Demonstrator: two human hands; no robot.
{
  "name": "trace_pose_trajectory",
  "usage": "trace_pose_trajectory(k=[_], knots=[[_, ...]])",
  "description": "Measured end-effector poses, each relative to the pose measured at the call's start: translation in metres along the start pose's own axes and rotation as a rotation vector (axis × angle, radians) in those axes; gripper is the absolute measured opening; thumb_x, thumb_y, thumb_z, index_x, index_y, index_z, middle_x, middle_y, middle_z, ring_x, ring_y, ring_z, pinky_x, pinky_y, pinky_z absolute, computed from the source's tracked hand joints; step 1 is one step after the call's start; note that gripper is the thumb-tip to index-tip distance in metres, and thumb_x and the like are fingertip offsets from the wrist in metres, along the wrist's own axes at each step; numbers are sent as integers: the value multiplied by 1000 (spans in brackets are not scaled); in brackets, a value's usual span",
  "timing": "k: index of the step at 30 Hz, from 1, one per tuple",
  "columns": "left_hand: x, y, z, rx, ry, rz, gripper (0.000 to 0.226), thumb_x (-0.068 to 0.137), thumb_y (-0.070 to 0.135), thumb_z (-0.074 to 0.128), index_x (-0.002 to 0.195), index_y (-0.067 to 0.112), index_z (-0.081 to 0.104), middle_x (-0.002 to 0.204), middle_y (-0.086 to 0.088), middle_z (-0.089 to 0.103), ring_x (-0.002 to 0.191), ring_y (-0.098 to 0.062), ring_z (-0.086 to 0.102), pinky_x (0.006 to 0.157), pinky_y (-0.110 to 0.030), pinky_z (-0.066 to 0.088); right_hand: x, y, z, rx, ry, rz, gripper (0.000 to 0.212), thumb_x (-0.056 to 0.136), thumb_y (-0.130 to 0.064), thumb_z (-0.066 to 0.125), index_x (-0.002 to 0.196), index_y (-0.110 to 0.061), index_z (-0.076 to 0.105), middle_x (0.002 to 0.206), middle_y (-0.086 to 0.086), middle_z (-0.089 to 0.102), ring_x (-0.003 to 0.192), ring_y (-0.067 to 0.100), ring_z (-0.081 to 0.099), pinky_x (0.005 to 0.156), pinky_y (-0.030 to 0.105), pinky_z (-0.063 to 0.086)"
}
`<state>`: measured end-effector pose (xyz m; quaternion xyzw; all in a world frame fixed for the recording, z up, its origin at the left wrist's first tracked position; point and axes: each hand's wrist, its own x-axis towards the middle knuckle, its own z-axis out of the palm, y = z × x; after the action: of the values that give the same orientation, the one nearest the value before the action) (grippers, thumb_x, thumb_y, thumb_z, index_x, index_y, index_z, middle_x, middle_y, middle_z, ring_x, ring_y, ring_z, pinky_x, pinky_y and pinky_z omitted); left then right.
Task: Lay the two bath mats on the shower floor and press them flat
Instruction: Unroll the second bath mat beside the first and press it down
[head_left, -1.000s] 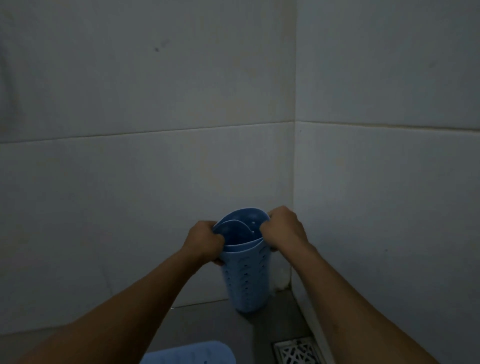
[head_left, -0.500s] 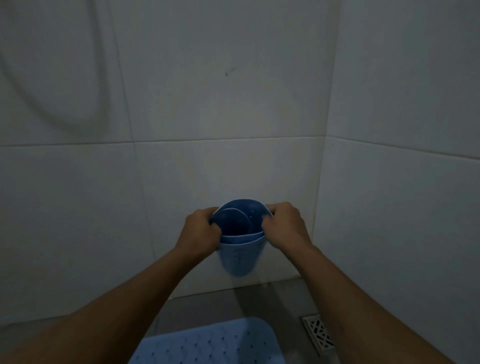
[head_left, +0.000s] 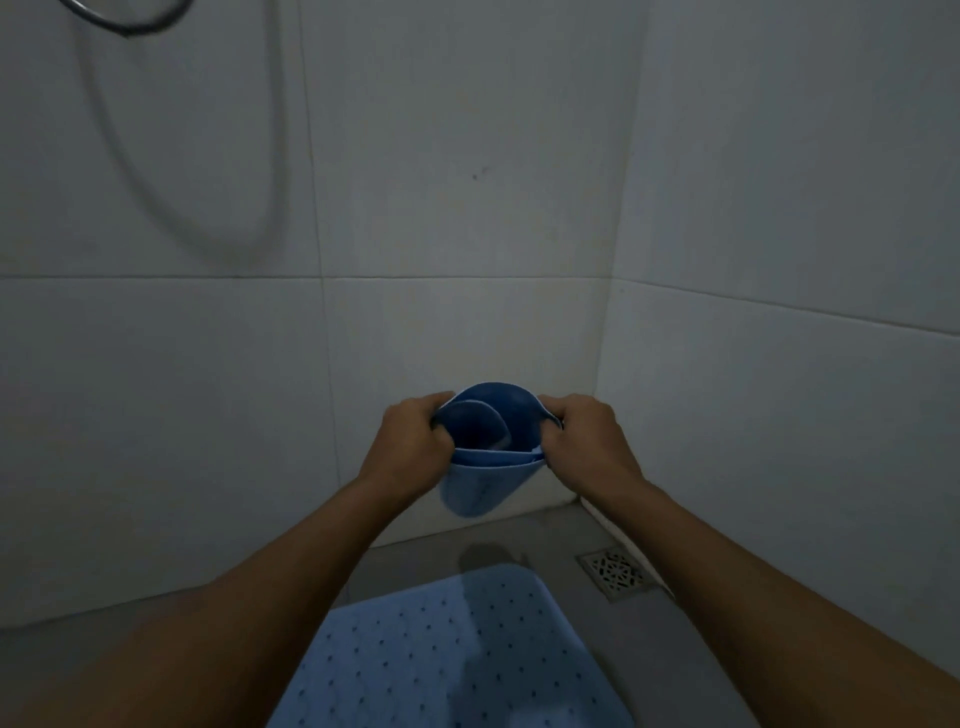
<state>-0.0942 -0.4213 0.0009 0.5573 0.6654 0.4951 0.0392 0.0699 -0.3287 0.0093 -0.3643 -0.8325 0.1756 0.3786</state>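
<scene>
Both hands, left hand (head_left: 410, 446) and right hand (head_left: 584, 441), have fingers clenched on opposite rims of the rolled blue rubber bath mat (head_left: 485, 462), held in the air at twelve o'clock of the flat light-blue perforated mat (head_left: 447, 660), seemingly to pull it open beside that one, floor drain (head_left: 615, 573) at two o'clock.

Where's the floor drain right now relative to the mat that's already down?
In the head view the floor drain sits at lower right, in the floor by the right wall, just right of the flat mat's far corner and apart from it.
</scene>
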Motion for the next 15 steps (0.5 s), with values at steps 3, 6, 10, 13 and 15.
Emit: trace_pose_trajectory(k=[3, 6, 10, 13, 15], knots=[[-11, 13, 0, 35, 11, 14, 48, 89, -7, 40, 120, 20, 65, 95, -1, 68, 80, -10, 64, 61, -12, 51, -18, -3, -14, -33, 15, -47, 29, 92, -7, 47, 95, -18, 74, 70, -5, 58, 59, 0, 51, 48, 11, 34], [-30, 22, 10, 128, -41, 61, 43, 90, -2, 44, 118, 22, 66, 96, -1, 71, 82, -12, 65, 66, -13, 49, -43, 11, -21, -43, 8, -62, 23, 95, -12, 49, 92, -17, 71, 68, -8, 50, 59, 4, 47, 49, 14, 37], [-75, 35, 45, 229, -104, 79, 38, 92, 1, 46, 117, 23, 65, 91, -7, 72, 79, -21, 67, 73, -39, 57, -84, 56, -27, 5, -2, -64, 20, 96, -14, 48, 94, -16, 68, 78, 1, 50, 66, 14, 49, 57, 25, 39], [-110, 40, 72, 285, -117, 13, 40, 92, 1, 46, 120, 22, 63, 98, -8, 72, 86, -23, 69, 82, -45, 56, -120, 84, -26, 114, 25, -47, 24, 96, -14, 49, 108, -19, 69, 78, -3, 49, 62, 1, 46, 52, 10, 36], [-135, 51, 96, 350, -118, -43, 49, 89, -3, 47, 130, 20, 59, 111, -7, 70, 96, -22, 67, 89, -40, 54, -148, 109, -30, 203, 35, -30, 28, 96, -12, 51, 118, -17, 67, 79, -5, 47, 63, -6, 46, 53, 7, 36]])
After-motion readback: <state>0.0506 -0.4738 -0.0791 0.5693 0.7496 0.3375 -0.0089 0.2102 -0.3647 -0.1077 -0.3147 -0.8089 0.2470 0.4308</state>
